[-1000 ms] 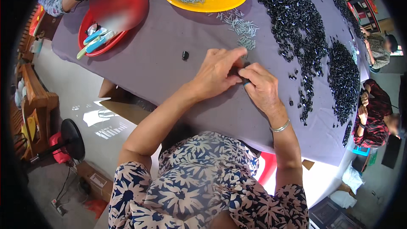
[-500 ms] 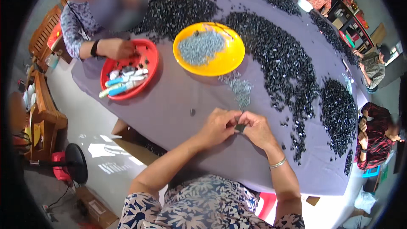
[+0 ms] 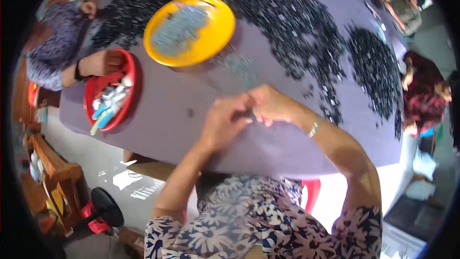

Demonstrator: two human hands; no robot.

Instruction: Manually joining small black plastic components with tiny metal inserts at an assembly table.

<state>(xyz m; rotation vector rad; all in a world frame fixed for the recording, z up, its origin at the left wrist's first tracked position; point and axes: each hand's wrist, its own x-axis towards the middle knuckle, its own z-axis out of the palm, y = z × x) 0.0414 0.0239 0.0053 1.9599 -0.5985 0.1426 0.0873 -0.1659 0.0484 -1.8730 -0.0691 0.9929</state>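
Observation:
My left hand (image 3: 221,121) and my right hand (image 3: 272,105) meet above the purple-grey cloth, blurred by motion. Between their fingertips is a small black piece (image 3: 250,114), mostly covered by the fingers. A silvery bracelet (image 3: 313,130) circles my right wrist. Just beyond the hands lies a loose cluster of thin grey metal pins or screws (image 3: 238,66); their exact kind is too small to tell. More of them are heaped in a yellow dish (image 3: 221,24). A single dark piece (image 3: 190,112) rests on the cloth left of my left hand.
Large heaps of small black pieces (image 3: 292,17) spread over the far and right parts of the table. At the left, a co-worker's hand (image 3: 101,63) reaches into a red basin (image 3: 137,79) holding blue-and-white-handled tools (image 3: 108,105). Other people sit along the right edge. A black round-headed stand (image 3: 106,206) is on the floor.
The view has shifted, so the table's contents appear higher and further left. My hands stay together around the black piece, with the right forearm now angled more sideways.

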